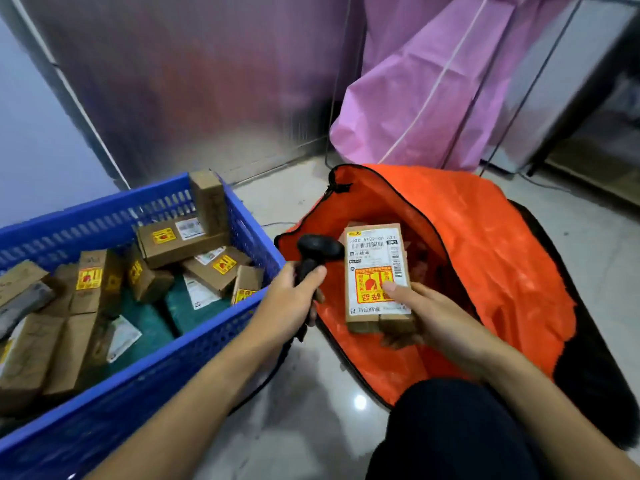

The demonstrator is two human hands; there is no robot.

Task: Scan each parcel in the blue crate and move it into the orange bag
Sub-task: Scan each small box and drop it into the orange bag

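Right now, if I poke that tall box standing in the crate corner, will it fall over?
Probably it would tip: the tall box stands on its narrow end in the blue crate corner. It looks like stiff cardboard, so it should topple whole, not crumple.

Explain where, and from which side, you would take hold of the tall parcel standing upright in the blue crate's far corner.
Probably its top end, from above. The tall parcel stands upright and rises past the blue crate rim, so that end is free; the crate walls flank it and a flat box lies against its foot.
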